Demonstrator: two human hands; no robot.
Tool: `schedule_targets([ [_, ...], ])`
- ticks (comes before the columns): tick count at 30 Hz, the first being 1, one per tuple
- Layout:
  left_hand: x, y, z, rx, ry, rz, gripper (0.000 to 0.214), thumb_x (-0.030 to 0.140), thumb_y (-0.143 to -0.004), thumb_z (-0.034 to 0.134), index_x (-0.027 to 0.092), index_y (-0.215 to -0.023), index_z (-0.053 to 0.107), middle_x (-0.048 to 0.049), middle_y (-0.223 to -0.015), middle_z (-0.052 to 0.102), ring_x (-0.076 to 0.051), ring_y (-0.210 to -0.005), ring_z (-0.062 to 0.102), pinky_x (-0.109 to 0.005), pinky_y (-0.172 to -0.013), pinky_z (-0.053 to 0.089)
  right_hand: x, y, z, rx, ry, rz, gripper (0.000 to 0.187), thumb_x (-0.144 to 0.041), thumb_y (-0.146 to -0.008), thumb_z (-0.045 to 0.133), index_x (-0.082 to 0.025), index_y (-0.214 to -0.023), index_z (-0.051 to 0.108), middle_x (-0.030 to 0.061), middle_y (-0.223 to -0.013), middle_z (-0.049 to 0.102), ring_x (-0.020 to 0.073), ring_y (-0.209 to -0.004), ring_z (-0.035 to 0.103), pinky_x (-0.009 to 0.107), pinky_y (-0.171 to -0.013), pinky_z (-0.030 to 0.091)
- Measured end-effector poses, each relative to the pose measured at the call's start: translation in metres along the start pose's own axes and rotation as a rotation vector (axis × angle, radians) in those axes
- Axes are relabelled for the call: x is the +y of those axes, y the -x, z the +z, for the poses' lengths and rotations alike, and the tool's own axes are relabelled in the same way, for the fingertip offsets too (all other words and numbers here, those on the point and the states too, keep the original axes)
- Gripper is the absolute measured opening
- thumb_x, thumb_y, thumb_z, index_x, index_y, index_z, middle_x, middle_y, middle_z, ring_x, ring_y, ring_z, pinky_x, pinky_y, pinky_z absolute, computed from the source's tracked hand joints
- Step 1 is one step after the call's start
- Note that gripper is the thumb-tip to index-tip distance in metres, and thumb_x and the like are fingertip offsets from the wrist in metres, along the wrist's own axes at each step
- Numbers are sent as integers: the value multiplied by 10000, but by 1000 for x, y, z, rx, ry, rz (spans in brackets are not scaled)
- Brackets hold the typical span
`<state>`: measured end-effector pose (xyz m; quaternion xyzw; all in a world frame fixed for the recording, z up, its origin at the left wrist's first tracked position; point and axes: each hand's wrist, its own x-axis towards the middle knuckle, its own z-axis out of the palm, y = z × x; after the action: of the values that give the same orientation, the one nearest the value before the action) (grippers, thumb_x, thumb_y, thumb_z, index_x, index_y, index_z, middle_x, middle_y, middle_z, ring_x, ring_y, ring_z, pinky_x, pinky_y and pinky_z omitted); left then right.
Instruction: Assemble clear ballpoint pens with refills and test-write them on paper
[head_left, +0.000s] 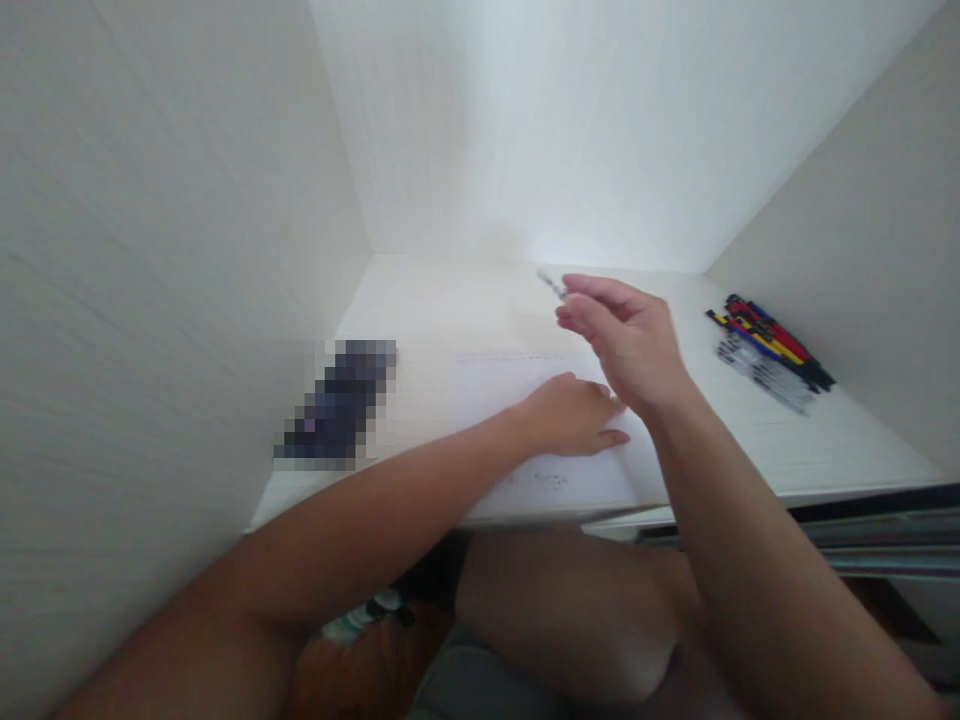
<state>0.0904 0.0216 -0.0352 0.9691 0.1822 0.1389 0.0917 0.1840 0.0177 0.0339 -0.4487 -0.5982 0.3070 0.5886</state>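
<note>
My right hand (634, 335) is raised above the desk, its fingers pinched on a slim greyish pen (551, 283). The pen's free end points up and to the left, and motion blurs it. Flat on a white sheet of paper (487, 385) lies my left hand (574, 415), palm down with fingers stretched out to the right. Small dark marks (551, 481) show on the sheet near its front edge. My right wrist covers part of the paper's right side.
At the right, a pile of pens (776, 350) in black, red, blue, yellow and clear lies by the side wall. A dark pixelated object (341, 405) rests at the left. White panels (525, 130) enclose the desk. Below the front edge, books or papers (885, 535) are stacked at right.
</note>
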Motion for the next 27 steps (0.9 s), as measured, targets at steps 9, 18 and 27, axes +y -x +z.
schedule_targets([
  [9, 7, 0, -15, 489, 76, -20, 485, 375, -1057, 519, 207, -1511, 482, -116, -1230, 623, -246, -1076, 651, -403, -948, 553, -8, 56, -93, 270, -298, 201, 220, -431, -836, 797, -297, -1009, 778, 51, -1008, 778, 253, -1013, 726, 434, -956, 622],
  [18, -1, -1, -12, 663, 79, -105, 468, 383, -1016, 612, 225, -1444, 503, -135, -1322, 563, -280, -1226, 561, -461, -1055, 499, -6, 67, -110, 134, -362, 388, 263, -501, -881, 681, -285, -964, 806, 50, -922, 771, 228, -933, 750, 372, -870, 646],
  [27, -2, -1, -12, 670, 57, -148, 217, 408, -1035, 611, 230, -1115, 705, -65, -1068, 708, -254, -1037, 596, -465, -995, 456, -10, 68, -114, 101, -347, 393, 327, -594, -851, 653, -310, -922, 798, 59, -857, 748, 266, -903, 730, 457, -826, 628],
])
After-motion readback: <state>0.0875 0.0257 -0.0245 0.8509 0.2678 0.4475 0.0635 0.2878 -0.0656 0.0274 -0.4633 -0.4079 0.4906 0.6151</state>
